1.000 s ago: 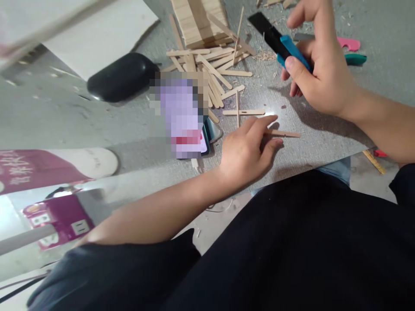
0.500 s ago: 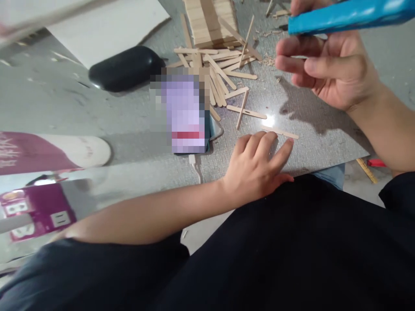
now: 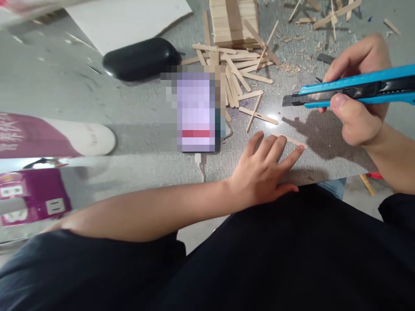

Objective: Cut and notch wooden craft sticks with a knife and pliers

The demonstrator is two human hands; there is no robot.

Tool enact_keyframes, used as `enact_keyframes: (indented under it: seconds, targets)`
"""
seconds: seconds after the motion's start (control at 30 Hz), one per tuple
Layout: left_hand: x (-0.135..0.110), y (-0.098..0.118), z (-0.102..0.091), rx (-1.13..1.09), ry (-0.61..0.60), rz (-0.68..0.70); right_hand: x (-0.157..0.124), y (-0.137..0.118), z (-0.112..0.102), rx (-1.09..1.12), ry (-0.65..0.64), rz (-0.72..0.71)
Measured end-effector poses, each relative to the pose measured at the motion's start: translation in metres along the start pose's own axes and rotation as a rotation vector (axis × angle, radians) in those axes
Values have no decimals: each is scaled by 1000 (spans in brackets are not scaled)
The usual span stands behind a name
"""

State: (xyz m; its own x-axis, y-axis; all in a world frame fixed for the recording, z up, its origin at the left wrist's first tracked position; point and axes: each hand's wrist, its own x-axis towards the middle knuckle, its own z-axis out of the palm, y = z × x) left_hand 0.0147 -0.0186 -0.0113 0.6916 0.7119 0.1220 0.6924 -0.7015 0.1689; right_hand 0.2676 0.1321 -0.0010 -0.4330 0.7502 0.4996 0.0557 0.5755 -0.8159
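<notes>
My left hand (image 3: pixel 264 170) lies flat on the grey board (image 3: pixel 324 160), fingers stretched out, its fingertips pressing down on a short wooden stick (image 3: pixel 293 141). My right hand (image 3: pixel 356 99) is closed round a blue utility knife (image 3: pixel 353 90), held in the air to the right of the stick with its black blade end pointing left. A heap of loose wooden sticks (image 3: pixel 233 71) lies further back, in front of a stacked block of sticks (image 3: pixel 233 21).
A phone (image 3: pixel 197 112) with a white cable lies left of my left hand. Behind it sits a black case (image 3: pixel 141 58) and a white sheet (image 3: pixel 129 19). More sticks and shavings (image 3: pixel 324 17) litter the far right. My dark-clothed lap fills the bottom.
My right hand brought the blue knife down from the top edge and turned its blade end leftward. My left hand flattened and slid onto the short stick.
</notes>
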Motion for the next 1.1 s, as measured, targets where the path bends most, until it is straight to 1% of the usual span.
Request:
enact_keyframes:
  seconds: [0.03, 0.07, 0.13, 0.2, 0.27, 0.37, 0.43, 0.47, 0.5, 0.57, 0.63, 0.7, 0.77, 0.8, 0.83, 0.87, 0.93, 1.03, 1.1]
  targets:
    - [0, 0, -1, -2, -1, -2, 2, -4, 2, -45, 67, -76]
    - [0, -1, -1, -8, -6, -6, 4, -9, 4, -88, 107, -132]
    - [1, -2, -3, -24, -21, -12, 7, -17, 8, -129, 154, -171]
    - [2, -3, -4, -35, -30, -13, 9, -23, 11, -81, 172, -173]
    - [3, -3, -4, -37, -23, -12, 11, -27, 13, 61, 147, -154]
    - [3, -3, -2, -69, -11, -34, 14, -34, 12, 282, 59, -165]
    - [2, -2, 0, -111, -6, -57, 16, -42, 9, 370, 30, -161]
    - [2, -2, 1, -132, -3, -64, 16, -47, 6, 403, 15, -121]
    - [1, -2, 3, -150, -3, -69, 17, -53, 2, 420, -8, -8]
    - [0, -1, 6, -179, -6, -72, 17, -63, -5, 475, -98, 135]
    - [-2, -1, 8, -194, -3, -72, 15, -71, -9, 475, -175, 152]
    - [-2, -1, 10, -201, 8, -70, 10, -78, -9, 433, -214, 103]
    - [-3, -1, 11, -209, 13, -70, 2, -84, -4, 380, -173, 75]
    - [-3, -1, 11, -215, 12, -72, -2, -88, 0, 334, -106, 133]
    - [-3, -2, 11, -221, 9, -72, -5, -91, 3, 319, -52, 142]
    - [-2, -2, 10, -227, 6, -72, -8, -94, 6, 306, -36, 151]
    - [-2, -2, 9, -234, 3, -66, -10, -97, 12, 295, -39, 152]
    - [-2, -2, 8, -235, 2, -63, -8, -98, 15, 258, -90, 156]
    - [-1, -1, 7, -233, 3, -67, -5, -97, 16, 253, -100, 113]
